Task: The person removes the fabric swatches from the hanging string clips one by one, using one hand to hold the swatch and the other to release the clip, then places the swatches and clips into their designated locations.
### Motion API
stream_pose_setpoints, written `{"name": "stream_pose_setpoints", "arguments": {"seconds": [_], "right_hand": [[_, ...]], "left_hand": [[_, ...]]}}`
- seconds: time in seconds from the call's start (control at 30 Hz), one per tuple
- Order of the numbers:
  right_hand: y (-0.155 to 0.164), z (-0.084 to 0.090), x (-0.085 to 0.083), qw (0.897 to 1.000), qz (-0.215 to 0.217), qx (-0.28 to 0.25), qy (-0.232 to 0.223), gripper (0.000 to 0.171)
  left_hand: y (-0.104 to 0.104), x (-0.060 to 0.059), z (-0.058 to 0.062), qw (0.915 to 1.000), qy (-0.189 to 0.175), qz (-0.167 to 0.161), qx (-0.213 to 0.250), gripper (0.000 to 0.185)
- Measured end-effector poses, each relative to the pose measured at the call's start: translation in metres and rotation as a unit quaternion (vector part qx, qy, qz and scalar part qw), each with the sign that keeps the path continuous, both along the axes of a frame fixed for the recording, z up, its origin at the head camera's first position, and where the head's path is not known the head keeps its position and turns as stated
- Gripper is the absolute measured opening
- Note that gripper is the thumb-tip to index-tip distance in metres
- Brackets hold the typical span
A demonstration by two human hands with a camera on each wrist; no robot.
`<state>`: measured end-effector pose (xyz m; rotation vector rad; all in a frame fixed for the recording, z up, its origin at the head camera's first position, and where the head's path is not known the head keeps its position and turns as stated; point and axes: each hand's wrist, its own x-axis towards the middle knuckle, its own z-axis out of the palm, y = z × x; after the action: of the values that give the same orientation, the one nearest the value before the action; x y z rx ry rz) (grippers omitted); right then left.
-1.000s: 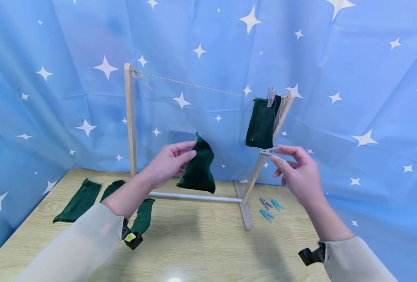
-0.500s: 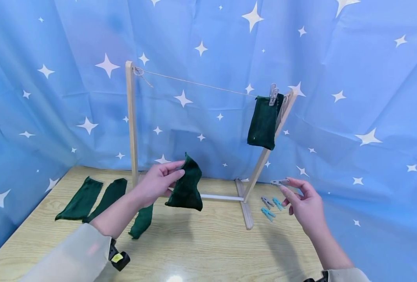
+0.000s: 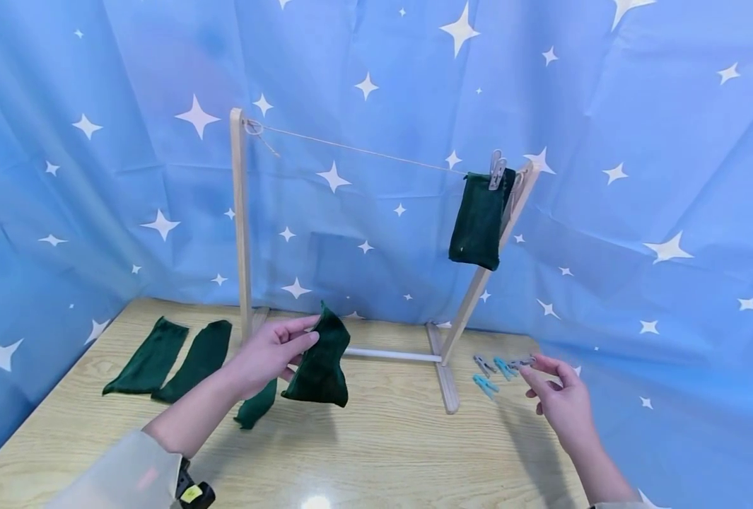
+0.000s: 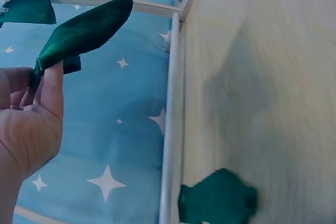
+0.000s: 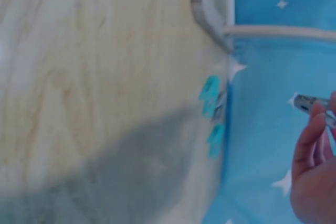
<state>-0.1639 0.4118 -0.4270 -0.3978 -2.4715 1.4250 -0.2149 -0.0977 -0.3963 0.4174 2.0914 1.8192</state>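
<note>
One green cloth (image 3: 317, 364) was pinched at its top corner by the left hand (image 3: 268, 351), thumb and forefinger closed on it, and was held hanging just above the table (image 3: 382, 452), in front of the drying rack (image 3: 241, 219). One grey clothespin (image 3: 521, 363) was gripped between thumb and fingertips of the right hand (image 3: 557, 399), right of the rack's foot and low over the table. Both forearms were extended forward, the left palm turned inward, the right wrist slightly raised.

Five green cloths were counted in all: one held, one pegged (image 3: 478, 220) on the rack's string by one grey pin (image 3: 496, 170) at the right post, three lying left of the rack (image 3: 150, 355) (image 3: 199, 359) (image 3: 257, 405). Three loose pins (image 3: 487, 373), two teal and one grey, were seen on the table just right of the rack's foot. A blue starred curtain (image 3: 637, 177) was hung behind the rack.
</note>
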Motion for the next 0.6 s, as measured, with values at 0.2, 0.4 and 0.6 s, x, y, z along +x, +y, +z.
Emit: {"name": "stream_pose_setpoints", "arguments": {"seconds": [0.2,0.4,0.6], "right_hand": [[0.018,-0.021,-0.004,0.997,-0.009,0.011,-0.074,0.064],[0.038,-0.051,-0.013,0.992,-0.014,0.008,-0.125,0.061],[0.041,-0.067,-0.017,0.991,-0.029,0.021,-0.127,0.057]], "left_hand": [[-0.007,0.005,-0.018,0.9997,-0.024,-0.005,0.004,0.060],[-0.012,0.006,-0.033,0.9995,-0.029,-0.011,0.001,0.060],[-0.015,0.008,-0.039,0.9994,-0.031,-0.014,-0.003,0.060]]}}
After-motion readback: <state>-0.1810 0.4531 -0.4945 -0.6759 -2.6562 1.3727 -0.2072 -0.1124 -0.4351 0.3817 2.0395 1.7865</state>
